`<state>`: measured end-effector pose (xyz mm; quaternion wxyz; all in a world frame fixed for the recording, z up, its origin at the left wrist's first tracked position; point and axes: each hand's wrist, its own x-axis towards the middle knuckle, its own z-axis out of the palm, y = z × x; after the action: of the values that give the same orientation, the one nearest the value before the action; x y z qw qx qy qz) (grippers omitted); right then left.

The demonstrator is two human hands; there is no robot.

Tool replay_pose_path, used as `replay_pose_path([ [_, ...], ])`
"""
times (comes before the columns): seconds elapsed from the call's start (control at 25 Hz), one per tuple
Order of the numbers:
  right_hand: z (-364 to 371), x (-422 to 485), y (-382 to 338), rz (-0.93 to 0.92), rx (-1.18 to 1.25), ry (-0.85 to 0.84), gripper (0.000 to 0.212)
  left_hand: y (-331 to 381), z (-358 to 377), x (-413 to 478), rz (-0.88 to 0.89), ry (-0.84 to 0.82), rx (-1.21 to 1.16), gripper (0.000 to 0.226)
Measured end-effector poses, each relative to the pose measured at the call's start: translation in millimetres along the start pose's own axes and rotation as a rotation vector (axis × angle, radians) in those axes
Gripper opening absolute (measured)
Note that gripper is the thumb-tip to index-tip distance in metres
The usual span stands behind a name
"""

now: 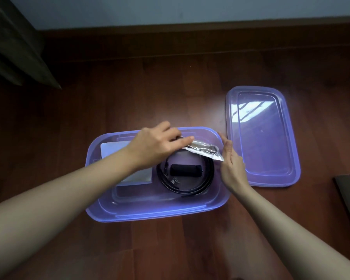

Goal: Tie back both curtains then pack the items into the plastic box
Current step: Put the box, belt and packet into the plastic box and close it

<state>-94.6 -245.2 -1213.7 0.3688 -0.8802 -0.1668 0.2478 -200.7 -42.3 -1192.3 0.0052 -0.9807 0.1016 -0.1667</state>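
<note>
**A:** Where's the silver foil packet (pixel 204 151)?

**B:** Centre of the frame, held over the far right part of the plastic box (pixel 154 211). The left hand (pixel 156 146) has its fingers (pixel 187 139) pinched together on the packet's left end; the right hand (pixel 231 168) is at the packet's right corner, fingers loosely curled. Whether they actually grip it I cannot tell; they may only be steadying it.

**A:** How will it handle?

**B:** I'd judge it light and thin, crinkly, a bit slick. It sags little, so it's probably semi-stiff. Hold it by the sealed end edges, as the left hand does, not by the middle, where it would crumple.

**A:** And what's in the box?

**B:** A coiled black belt (pixel 187 185) on the right side, with a small dark roll (pixel 185 170) lying inside the coil. A white flat sheet (pixel 117 150) lies at the box's left, partly under the left forearm.

**A:** Anything outside the box?

**B:** The lid (pixel 263 138) lies flat on the wooden floor (pixel 129 93), just beside the box at centre right. A dark curtain (pixel 14 41) hangs at upper left.
</note>
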Motion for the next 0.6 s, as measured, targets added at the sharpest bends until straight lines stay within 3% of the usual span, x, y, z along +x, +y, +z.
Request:
replay_pose_path([
  [0.2,2.2,0.6,2.7,-0.012,0.045,0.029,0.045,14.2,18.3,7.2,-0.044,-0.076,0.22,0.04],
  [0.36,3.4,3.0,1.1,0.003,-0.107,0.029,0.045,33.6,31.9,3.5,-0.091,-0.211,0.251,0.045],
  [0.48,5.5,5.0,3.1,-0.028,-0.179,0.035,0.057,48.0,42.7,-3.0,-0.3,-0.324,0.157,0.052],
  [0.6,6.4,6.7,4.1,-0.041,-0.206,0.049,0.059,63.5,38.2,-7.8,-0.531,-0.605,-0.052,0.064],
])
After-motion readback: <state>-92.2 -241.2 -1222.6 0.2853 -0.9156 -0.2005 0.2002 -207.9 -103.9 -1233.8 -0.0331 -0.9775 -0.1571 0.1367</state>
